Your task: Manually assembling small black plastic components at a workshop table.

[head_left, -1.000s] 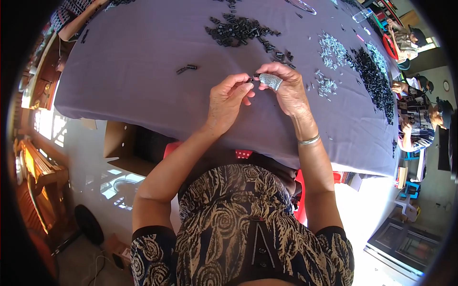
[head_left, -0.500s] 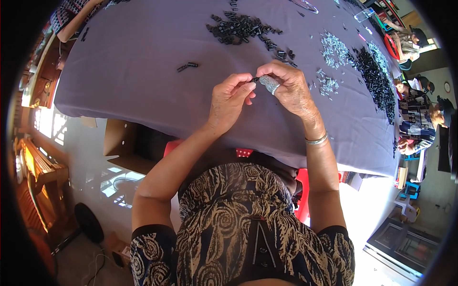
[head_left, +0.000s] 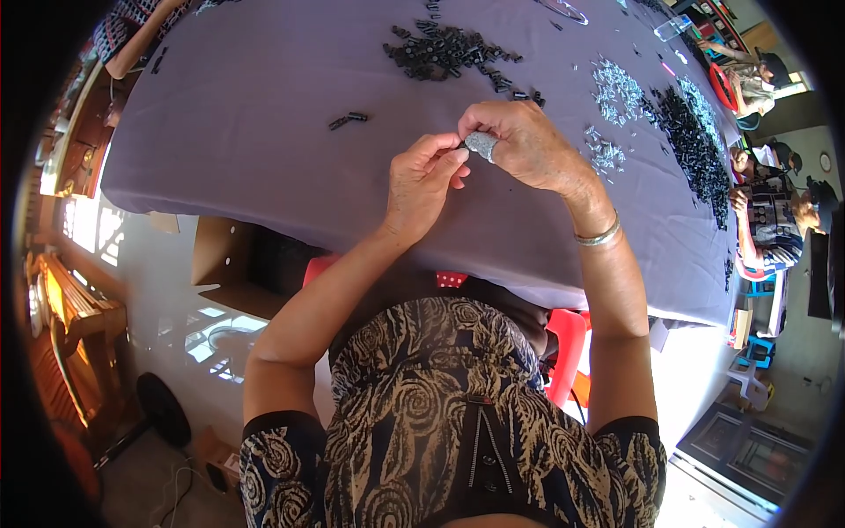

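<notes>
Above the cloth-covered table (head_left: 238, 150), my two hands meet at a small black piece (head_left: 462, 145), mostly hidden by fingertips. My left hand (head_left: 421, 187) pinches it between thumb and forefinger, the other fingers curled. From the right, my right hand (head_left: 535, 148) closes on the same piece; its thumb wears a silvery-grey wrapping (head_left: 481, 145). A metal bracelet (head_left: 598, 234) circles my right wrist. Beyond my left hand lie a few short black cylindrical parts (head_left: 349, 121) end to end. Farther off spreads a heap of similar black parts (head_left: 444, 51).
Right of my hands are small silvery pieces (head_left: 619, 92) and a large black pile (head_left: 691, 145). A clear box (head_left: 672, 27) stands at the far right. Other people (head_left: 779, 216) sit along the right edge; another person's arm (head_left: 141, 44) is at upper left. A cardboard box (head_left: 220, 255) stands below the table edge.
My right hand has rotated and shifted slightly left at the fingertips, while its wrist and forearm swung out to the right. My left hand has barely moved. A person at the right raised a hand.
</notes>
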Action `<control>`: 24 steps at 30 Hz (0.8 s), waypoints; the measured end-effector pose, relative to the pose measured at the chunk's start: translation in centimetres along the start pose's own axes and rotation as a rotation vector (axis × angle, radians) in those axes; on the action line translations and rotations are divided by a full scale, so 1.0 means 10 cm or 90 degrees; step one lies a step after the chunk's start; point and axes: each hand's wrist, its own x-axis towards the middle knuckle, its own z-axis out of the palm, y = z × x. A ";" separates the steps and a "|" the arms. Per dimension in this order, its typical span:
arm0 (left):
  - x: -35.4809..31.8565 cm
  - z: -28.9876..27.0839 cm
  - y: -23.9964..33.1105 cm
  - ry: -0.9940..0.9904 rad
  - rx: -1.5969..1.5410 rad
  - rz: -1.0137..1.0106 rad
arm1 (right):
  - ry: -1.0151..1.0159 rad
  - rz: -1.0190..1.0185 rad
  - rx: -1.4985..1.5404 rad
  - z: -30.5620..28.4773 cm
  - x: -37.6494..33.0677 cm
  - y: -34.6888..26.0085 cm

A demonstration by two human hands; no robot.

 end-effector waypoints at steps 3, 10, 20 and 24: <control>0.02 0.01 0.01 0.004 -0.023 -0.004 | -0.031 0.049 0.089 0.00 -0.02 0.14; 0.01 -0.03 0.02 -0.009 -0.077 0.001 | 0.078 0.184 0.456 0.11 -0.21 0.13; -0.01 0.07 0.07 -0.064 -0.095 0.162 | 0.040 0.296 0.686 0.50 -0.27 0.23; -0.02 0.06 0.13 -0.069 -0.088 0.159 | 0.068 0.296 0.862 0.61 -0.26 0.18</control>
